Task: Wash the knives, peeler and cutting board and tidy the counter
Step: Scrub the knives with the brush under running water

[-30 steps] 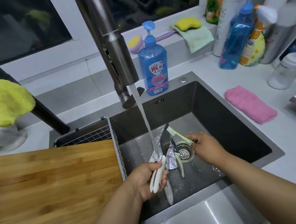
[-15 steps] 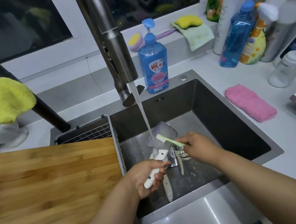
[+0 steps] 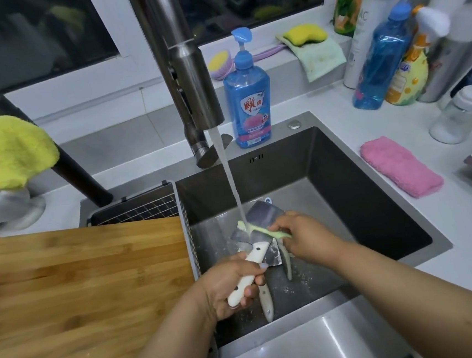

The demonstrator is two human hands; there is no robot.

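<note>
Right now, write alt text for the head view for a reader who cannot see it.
Over a steel sink, the left hand grips a white-handled cleaver under running water while the right hand scrubs its blade with a green brush. A wooden cutting board lies to the left.

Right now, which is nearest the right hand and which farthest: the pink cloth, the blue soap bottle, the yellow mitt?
1. Pink cloth, on the counter right of the right hand.
2. Blue soap bottle, behind the sink.
3. Yellow mitt, far left.
</note>
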